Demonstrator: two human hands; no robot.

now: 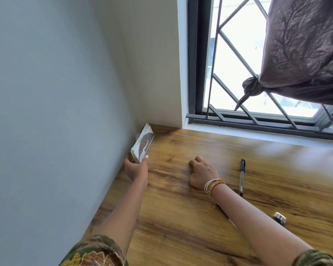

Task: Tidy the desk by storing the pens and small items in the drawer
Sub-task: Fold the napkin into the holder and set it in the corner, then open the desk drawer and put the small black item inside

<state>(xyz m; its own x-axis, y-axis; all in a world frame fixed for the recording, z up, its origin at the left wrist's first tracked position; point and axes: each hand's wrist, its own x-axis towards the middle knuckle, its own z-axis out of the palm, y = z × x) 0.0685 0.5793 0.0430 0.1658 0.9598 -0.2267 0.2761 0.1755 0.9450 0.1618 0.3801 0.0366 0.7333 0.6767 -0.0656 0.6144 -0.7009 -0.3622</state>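
A pale, smooth wall (56, 93) fills the whole left of the frame, matte and flat, meeting a wood-grain counter (181, 217) that spreads across the lower half, glossy with dark knots and streaks. Upper right, a window (229, 73) in a dark metal frame, crossed by a diamond-pattern grille, and over it hangs a brownish crinkled curtain (306, 45), knotted at its lower corner. Two bare forearms reach in from the bottom, with patterned green sleeves at the edge. The left hand (136, 167), left of centre against the wall, has its fingers curled round a stack of white paper napkins in a thin metal holder (143, 144), thumb pressed on the near face, the stack tilted up along the wall. The right hand (201, 173), at centre, rests on the counter with fingers curled under into a loose fist, holding nothing visible; thin bangles circle its wrist. Just right of it lies a slim pen (242, 176) with a black cap, lengthwise on the wood. Lower right, a small dark rounded item (279, 217) with a shiny top, too blurred to name.
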